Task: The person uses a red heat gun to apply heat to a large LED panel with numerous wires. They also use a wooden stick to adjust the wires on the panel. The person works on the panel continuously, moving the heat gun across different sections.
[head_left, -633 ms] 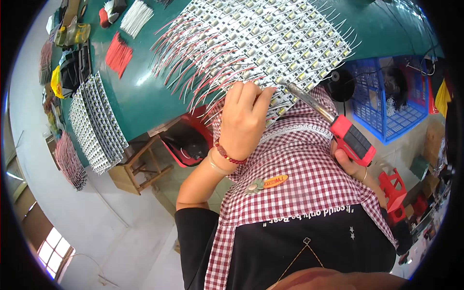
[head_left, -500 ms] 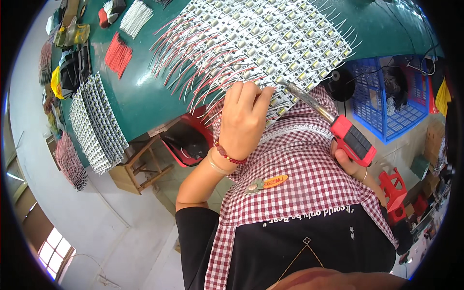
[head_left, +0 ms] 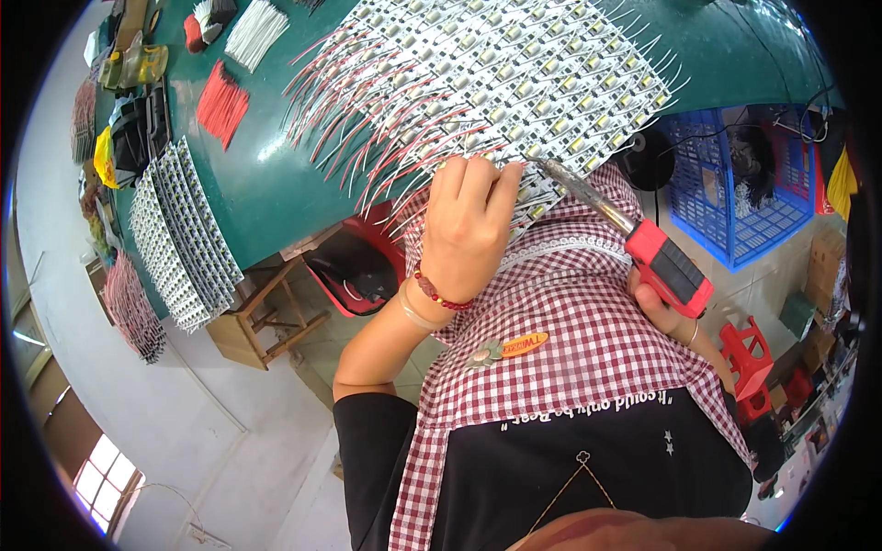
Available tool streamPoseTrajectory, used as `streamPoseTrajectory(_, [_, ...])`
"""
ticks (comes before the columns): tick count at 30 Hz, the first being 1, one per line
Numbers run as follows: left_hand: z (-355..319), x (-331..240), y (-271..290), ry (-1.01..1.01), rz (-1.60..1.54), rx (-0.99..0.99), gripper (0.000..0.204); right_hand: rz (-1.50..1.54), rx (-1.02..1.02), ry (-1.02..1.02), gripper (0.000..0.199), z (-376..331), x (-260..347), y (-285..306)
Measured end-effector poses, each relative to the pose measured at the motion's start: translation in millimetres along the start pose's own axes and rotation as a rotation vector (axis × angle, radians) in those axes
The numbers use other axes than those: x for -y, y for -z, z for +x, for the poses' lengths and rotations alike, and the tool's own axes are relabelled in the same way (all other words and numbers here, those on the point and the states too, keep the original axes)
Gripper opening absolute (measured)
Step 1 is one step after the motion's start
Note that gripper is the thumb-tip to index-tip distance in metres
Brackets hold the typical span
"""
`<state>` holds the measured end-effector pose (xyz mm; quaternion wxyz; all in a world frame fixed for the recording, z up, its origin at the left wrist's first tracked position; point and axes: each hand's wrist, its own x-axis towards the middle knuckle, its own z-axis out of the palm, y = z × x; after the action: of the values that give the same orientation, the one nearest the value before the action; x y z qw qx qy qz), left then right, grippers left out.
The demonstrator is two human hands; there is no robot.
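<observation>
A white LED circuit-board panel point(head_left: 551, 87) lies at the table's near edge, with rows of yellowish LEDs and red and white wires fringing its left side. My left hand point(head_left: 467, 216) is closed in a pinch over its near edge, on a thin red wire whose end shows by the fingertips. In my right hand point(head_left: 654, 305) is a soldering iron point(head_left: 671, 268) with a red and black handle. Its metal shaft slants up to the left, and the tip meets the panel just right of my left fingertips. The handle partly hides my right fingers.
Red wires point(head_left: 222, 105) and white wires point(head_left: 256, 35) lie bundled on the green table point(head_left: 266, 184). More board strips point(head_left: 186, 234) rest at its left edge. A blue plastic crate point(head_left: 735, 220) stands right, a red stool point(head_left: 749, 358) below it. A wooden stool point(head_left: 266, 331) is at left.
Almost nothing differs. My left hand has shifted very slightly, and the soldering iron's handle has moved a touch to the left while its tip stays at the panel.
</observation>
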<state>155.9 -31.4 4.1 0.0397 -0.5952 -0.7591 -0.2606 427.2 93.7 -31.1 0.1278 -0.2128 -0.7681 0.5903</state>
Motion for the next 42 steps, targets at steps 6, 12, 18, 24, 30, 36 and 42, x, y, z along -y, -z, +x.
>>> streamPoseTrajectory(6, [-2, 2, 0, 0.003, -0.002, 0.006, 0.034, 0.061, 0.006, -0.036, 0.016, -1, -1, -1])
streamPoseTrajectory(12, [-1, 2, 0, -0.005, 0.013, 0.021, 0.034, 0.009, -0.009, -0.001, 0.014, 2, -3, -4])
streamPoseTrajectory(18, [1, 4, 4, -0.038, 0.029, 0.065, 0.028, 0.014, -0.006, -0.018, 0.015, -1, -5, -3])
streamPoseTrajectory(24, [2, 6, 3, -0.028, 0.052, 0.032, 0.031, 0.033, -0.017, -0.065, 0.017, -1, 0, -3])
streamPoseTrajectory(30, [5, 6, 6, -0.065, 0.153, 0.023, 0.026, 0.052, -0.017, -0.060, 0.018, 1, -3, -5])
streamPoseTrajectory(36, [7, 13, 27, -0.033, 0.198, 0.060, 0.025, 0.026, -0.020, -0.064, 0.018, -4, -8, -5])
streamPoseTrajectory(42, [1, 7, 52, -0.032, 0.280, -0.052, 0.025, 0.042, -0.040, -0.093, 0.017, -10, -15, -3])
